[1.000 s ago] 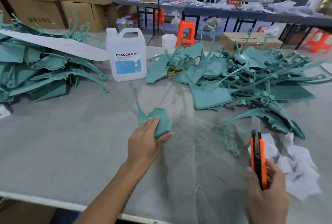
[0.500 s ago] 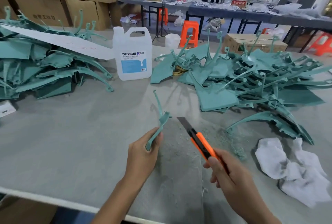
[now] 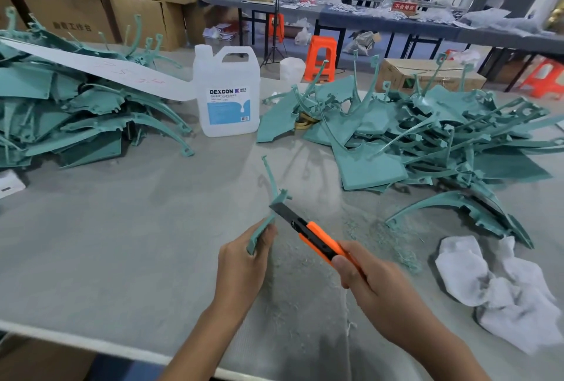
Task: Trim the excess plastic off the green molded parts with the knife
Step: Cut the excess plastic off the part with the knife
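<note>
My left hand [image 3: 242,267] grips a green molded part [image 3: 272,194] edge-on, its thin curved stem rising above my fingers over the grey table [image 3: 106,243]. My right hand [image 3: 377,287] holds an orange and black utility knife [image 3: 317,235]. Its extended blade tip touches the part's edge just above my left thumb. A large heap of green parts [image 3: 427,136] lies at the back right, and a second heap of green parts [image 3: 70,108] is stacked at the back left.
A white DEXCON jug [image 3: 227,93] stands between the heaps. Crumpled white cloths [image 3: 500,292] lie at the right. Green shavings [image 3: 393,246] litter the middle of the table. A long white strip [image 3: 100,70] rests on the left heap. Cardboard boxes, orange stools and people are behind.
My left hand lifted the part off the table and turned it edge-on. My right hand swung the knife from upright at the right in to the part, until the blade met it.
</note>
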